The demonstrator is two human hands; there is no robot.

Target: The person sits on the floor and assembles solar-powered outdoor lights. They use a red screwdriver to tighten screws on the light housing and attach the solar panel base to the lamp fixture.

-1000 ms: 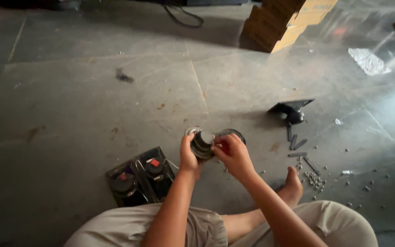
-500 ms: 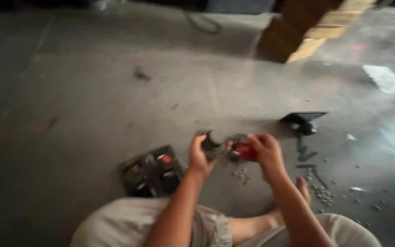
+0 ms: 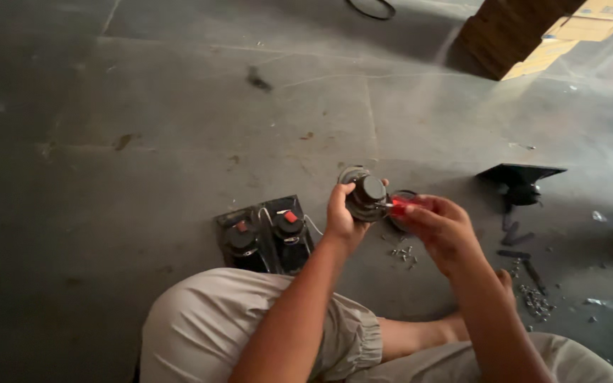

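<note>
I sit on a grey stone floor (image 3: 179, 128) with my knees bent. My left hand (image 3: 340, 218) grips a small round speaker driver (image 3: 363, 193) with a dark magnet on its back, held up above the floor. My right hand (image 3: 438, 225) holds a red-handled screwdriver (image 3: 404, 204), its tip against the driver's side. Another round part (image 3: 400, 195) lies on the floor just behind my right hand, mostly hidden. Loose screws (image 3: 402, 250) are scattered under my hands.
Two black speaker units with red dots (image 3: 267, 230) lie on the floor by my left knee. A black speaker piece (image 3: 519, 179), dark strips (image 3: 516, 237) and more screws (image 3: 533, 298) lie to the right. Cardboard boxes (image 3: 526, 32) stand at the back right, a cable (image 3: 370, 8) at the top.
The red-handled screwdriver has come into my right hand and up to the driver's side. My left hand keeps its grip on the driver. The camera has shifted, moving the scene right in view.
</note>
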